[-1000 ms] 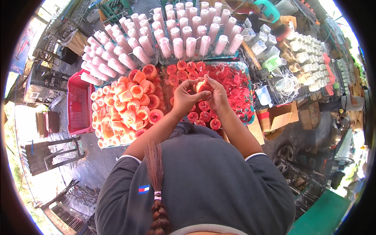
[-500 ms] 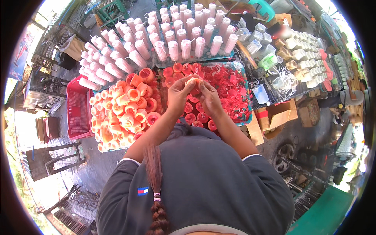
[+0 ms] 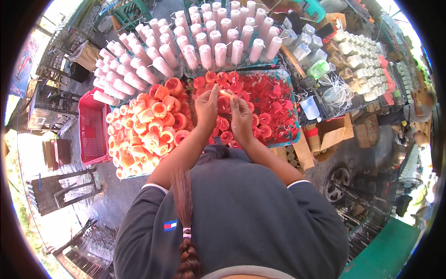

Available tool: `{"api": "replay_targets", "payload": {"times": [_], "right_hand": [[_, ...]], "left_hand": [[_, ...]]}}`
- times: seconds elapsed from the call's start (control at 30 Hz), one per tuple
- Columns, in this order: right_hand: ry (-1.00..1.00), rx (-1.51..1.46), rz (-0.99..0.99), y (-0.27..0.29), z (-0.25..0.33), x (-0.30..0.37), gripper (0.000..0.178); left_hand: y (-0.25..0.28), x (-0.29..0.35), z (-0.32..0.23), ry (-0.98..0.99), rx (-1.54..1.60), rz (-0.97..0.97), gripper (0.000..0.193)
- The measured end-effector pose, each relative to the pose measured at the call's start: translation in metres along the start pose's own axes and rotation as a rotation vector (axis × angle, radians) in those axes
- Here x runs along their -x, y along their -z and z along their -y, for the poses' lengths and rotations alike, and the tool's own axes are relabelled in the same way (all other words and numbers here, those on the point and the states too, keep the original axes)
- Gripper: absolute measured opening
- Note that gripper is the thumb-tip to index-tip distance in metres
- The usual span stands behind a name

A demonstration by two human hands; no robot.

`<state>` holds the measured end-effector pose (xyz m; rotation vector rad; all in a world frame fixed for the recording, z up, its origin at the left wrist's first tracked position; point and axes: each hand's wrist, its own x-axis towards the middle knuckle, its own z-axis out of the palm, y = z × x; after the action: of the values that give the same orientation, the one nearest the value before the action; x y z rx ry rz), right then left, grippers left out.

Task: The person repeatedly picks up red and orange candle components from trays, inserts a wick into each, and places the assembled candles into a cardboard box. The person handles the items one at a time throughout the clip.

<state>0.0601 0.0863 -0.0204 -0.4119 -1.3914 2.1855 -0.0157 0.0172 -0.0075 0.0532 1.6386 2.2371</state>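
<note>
Above the red tray (image 3: pixel 297 122), my left hand (image 3: pixel 207 108) and my right hand (image 3: pixel 240 120) face each other. Between their fingertips is a small orange wax cup (image 3: pixel 226 93), its edge turned up toward me. Fingers of both hands are closed on it, the left thumb and index finger at one side and the right at the other; part of it is hidden. Below the hands sit red wax cups (image 3: pixel 226 136) with pale wicks. Red wax scraps (image 3: pixel 278 104) cover the tray's right side. A heap of hollow orange wax cups (image 3: pixel 151 122) lies to the left.
Pale pink pillar candles (image 3: pixel 220 53) with wicks stand in rows at the back. A red plastic basket (image 3: pixel 93 128) is at the far left. On the right are white wick strings (image 3: pixel 335 93), pale moulded blocks (image 3: pixel 362 69) and an open cardboard box (image 3: pixel 332 137).
My hands have moved slightly apart, with the right lower. The orange cup has turned between the fingertips. More of the red cups beneath shows now.
</note>
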Motion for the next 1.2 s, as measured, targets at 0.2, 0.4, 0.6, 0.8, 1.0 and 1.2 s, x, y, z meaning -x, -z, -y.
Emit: {"api": "replay_targets", "payload": {"times": [0.2,0.4,0.6,0.8,1.0,1.2], "right_hand": [[-0.356,-0.197,-0.13,0.008,0.015,-0.015,0.032],[-0.323,-0.147,-0.036,0.007,0.018,-0.014,0.034],[0.133,0.278,-0.04,0.008,0.0,-0.008,0.028],[0.291,0.707,-0.028,0.014,0.01,-0.013,0.024],[0.05,0.723,-0.102,0.04,-0.02,-0.017,0.023],[-0.135,0.443,-0.058,0.047,-0.018,-0.019,0.025]], "left_hand": [[-0.001,0.008,0.021,0.013,0.028,0.069,0.034],[-0.003,0.012,0.002,0.144,0.24,0.163,0.027],[0.005,-0.006,0.031,-0.019,0.204,0.046,0.021],[-0.005,-0.012,0.02,0.26,0.395,-0.142,0.025],[-0.013,-0.019,0.013,0.479,0.55,-0.068,0.034],[-0.008,-0.013,0.023,0.556,0.191,-0.095,0.032]]}}
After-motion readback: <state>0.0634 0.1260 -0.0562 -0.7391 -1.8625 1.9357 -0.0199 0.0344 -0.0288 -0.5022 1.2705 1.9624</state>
